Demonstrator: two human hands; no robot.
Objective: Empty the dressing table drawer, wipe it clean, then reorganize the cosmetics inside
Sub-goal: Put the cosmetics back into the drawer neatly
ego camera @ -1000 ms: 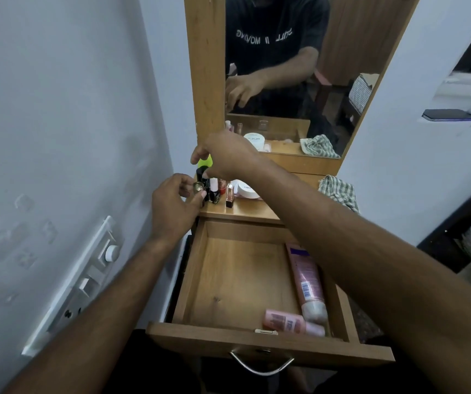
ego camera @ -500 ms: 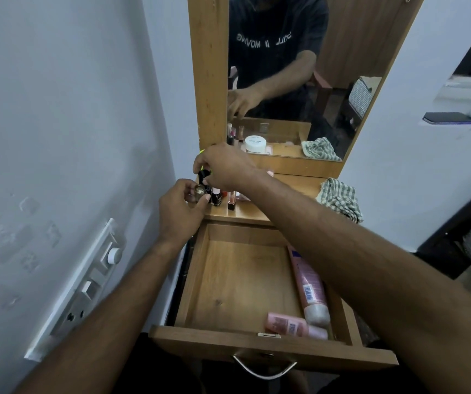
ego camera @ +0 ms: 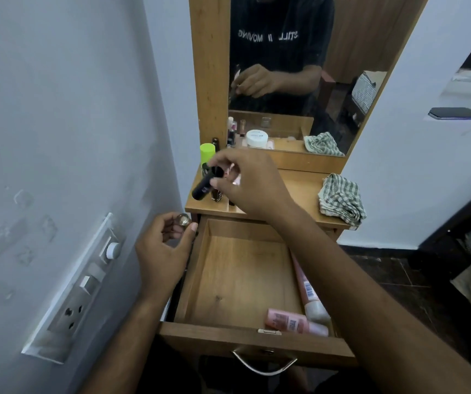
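Observation:
The wooden drawer [ego camera: 191,274] stands pulled out. Two pink tubes lie inside: one along the right wall [ego camera: 306,291], one across the front right corner [ego camera: 291,322]. My right hand [ego camera: 252,186] is above the tabletop's left end and pinches a tilted black tube [ego camera: 204,185]. My left hand [ego camera: 161,251] is left of the drawer's back corner and holds a small round gold item [ego camera: 183,220] between its fingertips. A green-capped bottle [ego camera: 207,153] and several small cosmetics stand on the tabletop behind my right hand, partly hidden.
A checked cloth [ego camera: 341,199] lies on the right end of the dressing table top [ego camera: 302,189]. The mirror [ego camera: 285,81] reflects a white jar and the person. A switch panel [ego camera: 83,285] sits on the left wall. A phone [ego camera: 454,113] rests on a shelf at right.
My left hand drew back from the tabletop towards the drawer's left corner with the gold item. My right hand lifted the black tube off the table and tilted it.

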